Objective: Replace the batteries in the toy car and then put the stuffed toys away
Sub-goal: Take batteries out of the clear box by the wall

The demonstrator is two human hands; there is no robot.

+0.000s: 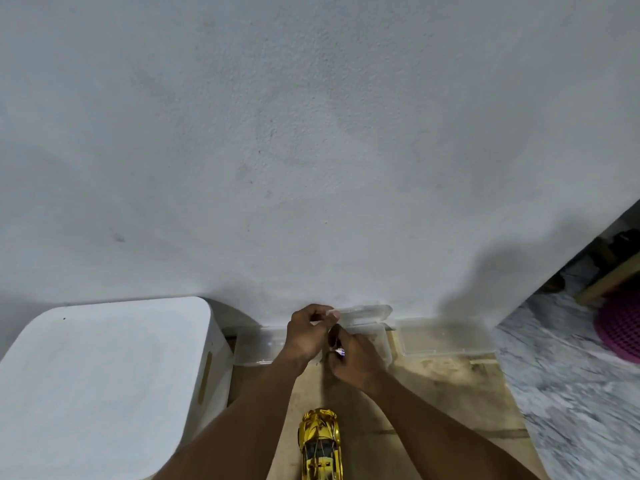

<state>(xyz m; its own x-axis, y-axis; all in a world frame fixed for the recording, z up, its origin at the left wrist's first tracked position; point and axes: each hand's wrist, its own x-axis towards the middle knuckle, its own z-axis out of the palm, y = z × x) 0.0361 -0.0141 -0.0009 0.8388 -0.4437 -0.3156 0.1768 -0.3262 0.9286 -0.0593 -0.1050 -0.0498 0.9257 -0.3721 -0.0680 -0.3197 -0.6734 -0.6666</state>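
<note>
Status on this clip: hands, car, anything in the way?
Left hand pinches clear box lid. Right hand holds small dark item, possibly a battery. Gold toy car lies apart, untouched. Nothing blocking.

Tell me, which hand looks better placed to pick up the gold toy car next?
Probably the left hand. It only pinches the clear lid and can let go, while the right hand grips a small shiny item. The gold car lies between both forearms.
</note>
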